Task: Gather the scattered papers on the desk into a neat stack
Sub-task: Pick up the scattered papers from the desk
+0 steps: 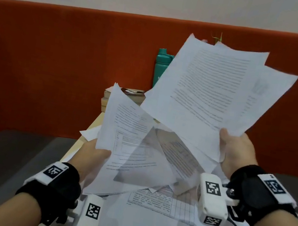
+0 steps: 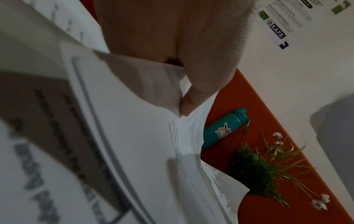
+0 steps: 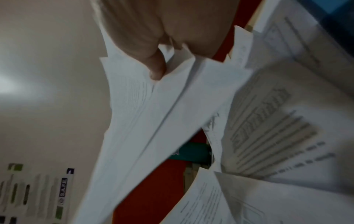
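Raised sheets [image 1: 213,88] hide most of the bottle [image 1: 161,65] and books [image 1: 125,97]. Right hand [image 1: 236,153] pinches them; left hand [image 1: 92,154] pinches other sheets [image 1: 128,149] over the worktop [image 1: 93,123] before an orange partition [image 1: 53,67].

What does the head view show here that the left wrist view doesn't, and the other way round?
Only the head view shows the right hand gripping a fanned bundle of sheets, loose papers on the desk, and a pile of books by the partition. Only the left wrist view shows a green plant with small white flowers, a sticker on the bottle, and a wall poster. Both show the left hand pinching its own sheets, the teal bottle and the orange partition.
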Tool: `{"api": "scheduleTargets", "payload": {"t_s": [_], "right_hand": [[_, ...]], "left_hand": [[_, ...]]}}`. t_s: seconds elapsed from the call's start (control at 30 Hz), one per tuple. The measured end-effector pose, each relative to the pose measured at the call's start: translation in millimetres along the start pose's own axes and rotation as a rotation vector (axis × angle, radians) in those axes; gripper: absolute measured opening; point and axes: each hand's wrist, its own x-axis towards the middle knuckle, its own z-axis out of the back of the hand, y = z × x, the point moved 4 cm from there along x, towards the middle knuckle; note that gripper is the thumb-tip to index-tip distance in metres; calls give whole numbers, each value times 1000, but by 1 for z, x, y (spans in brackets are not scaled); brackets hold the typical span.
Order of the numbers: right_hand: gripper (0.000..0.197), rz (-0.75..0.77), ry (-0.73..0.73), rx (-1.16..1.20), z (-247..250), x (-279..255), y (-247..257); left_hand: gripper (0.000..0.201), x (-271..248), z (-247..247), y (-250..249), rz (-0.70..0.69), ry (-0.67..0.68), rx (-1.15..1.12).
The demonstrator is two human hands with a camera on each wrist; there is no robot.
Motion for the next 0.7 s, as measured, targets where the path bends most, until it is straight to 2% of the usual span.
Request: {"api": "scheduleTargets", "payload": {"t_s": [0.13,0.2,0.33,0.43,0.5,0.57,0.6,0.63,0.7], "right_hand": [[37,-112,238,-606,-18,-15,-27],[37,-136,399,-794,-30,-25,-39],[37,-167,478,-798,-52,-39,-53],[33,-187,514,-810,-63,-43,-58],[29,-228,482,-782,-62,-36,-62],[23,-282,367,-686,-50,-22,-63],[28,-299,285,-690,-38,-12,-61],[45,-324,210,-701,-25,-2,-57],[98,-421,67,-761,4,16,-55]], "left_hand": [[37,4,-2,0,13,-15,-7],[37,6,-3,-2,6,-22,-27],[31,7,-12,-4,52,57,-197],[28,7,-13,1,50,85,-108],[34,10,-6,8,32,20,22],[33,9,2,13,42,15,14],[35,10,5,15,38,32,-7],[39,9,9,17,37,38,-27],[41,8,14,20,28,42,-43]]}}
